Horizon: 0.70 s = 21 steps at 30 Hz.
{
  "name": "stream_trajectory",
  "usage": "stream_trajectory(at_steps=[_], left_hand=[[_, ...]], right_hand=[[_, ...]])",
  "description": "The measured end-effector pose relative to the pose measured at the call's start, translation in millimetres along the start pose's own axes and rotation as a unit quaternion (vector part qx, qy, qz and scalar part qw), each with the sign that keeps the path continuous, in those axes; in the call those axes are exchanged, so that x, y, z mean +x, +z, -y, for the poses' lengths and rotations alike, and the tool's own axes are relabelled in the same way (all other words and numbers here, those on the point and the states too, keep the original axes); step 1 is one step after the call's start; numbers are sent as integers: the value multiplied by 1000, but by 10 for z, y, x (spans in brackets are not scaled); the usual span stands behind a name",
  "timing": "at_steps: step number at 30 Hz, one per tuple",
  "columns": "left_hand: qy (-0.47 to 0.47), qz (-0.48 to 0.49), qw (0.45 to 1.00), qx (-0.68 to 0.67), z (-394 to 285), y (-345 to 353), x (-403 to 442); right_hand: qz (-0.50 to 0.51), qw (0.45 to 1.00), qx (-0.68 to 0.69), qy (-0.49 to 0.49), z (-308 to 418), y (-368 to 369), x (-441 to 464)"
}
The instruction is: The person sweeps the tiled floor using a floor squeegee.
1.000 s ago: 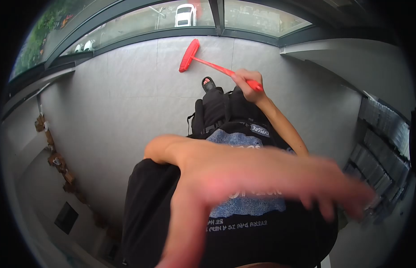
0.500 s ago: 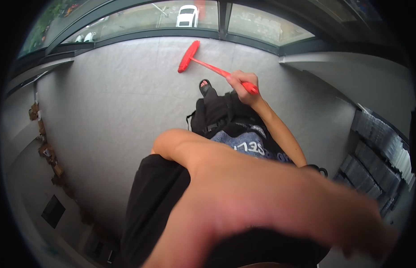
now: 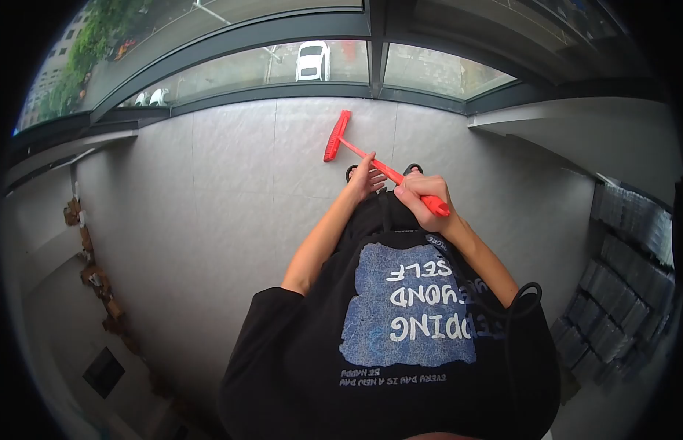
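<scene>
A red broom (image 3: 335, 139) with a long red handle rests its head on the grey floor near the window. My right hand (image 3: 427, 199) is wrapped round the upper end of the handle, with the red tip sticking out below the fist. My left hand (image 3: 366, 178) is lower on the handle, fingers stretched out and apart beside and under it. The thumb lies against or just by the handle; I cannot tell if it touches. Both feet in dark sandals show partly behind the hands.
A dark window frame (image 3: 268, 103) runs along the far floor edge, with a white car (image 3: 312, 61) outside below. Stacked grey wrapped bundles (image 3: 613, 282) stand along the right wall. Brown cardboard pieces (image 3: 96, 277) line the left side, near a dark panel (image 3: 104, 372).
My left hand has gone from close before the camera down to the broom handle. The broom and right hand sit lower and slightly right in view; the view has tilted up.
</scene>
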<state>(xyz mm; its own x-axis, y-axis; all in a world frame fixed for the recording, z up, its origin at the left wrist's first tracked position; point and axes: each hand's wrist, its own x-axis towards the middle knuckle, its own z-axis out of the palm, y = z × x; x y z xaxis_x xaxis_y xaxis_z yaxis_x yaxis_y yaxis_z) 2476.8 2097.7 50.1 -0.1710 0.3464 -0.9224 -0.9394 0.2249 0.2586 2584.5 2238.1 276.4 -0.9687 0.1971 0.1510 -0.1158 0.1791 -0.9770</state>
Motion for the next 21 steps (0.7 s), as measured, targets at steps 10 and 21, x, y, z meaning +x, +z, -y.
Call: stream_trajectory(at_steps=[10,21], left_hand=[[108,-50,976,-182,-418,36,-92],[149,-192,968,62,-1136,-1003,424]], right_hand=[[-15,992,50,-113,121,289,388],[64,993,26,-95,-587,1056,684]])
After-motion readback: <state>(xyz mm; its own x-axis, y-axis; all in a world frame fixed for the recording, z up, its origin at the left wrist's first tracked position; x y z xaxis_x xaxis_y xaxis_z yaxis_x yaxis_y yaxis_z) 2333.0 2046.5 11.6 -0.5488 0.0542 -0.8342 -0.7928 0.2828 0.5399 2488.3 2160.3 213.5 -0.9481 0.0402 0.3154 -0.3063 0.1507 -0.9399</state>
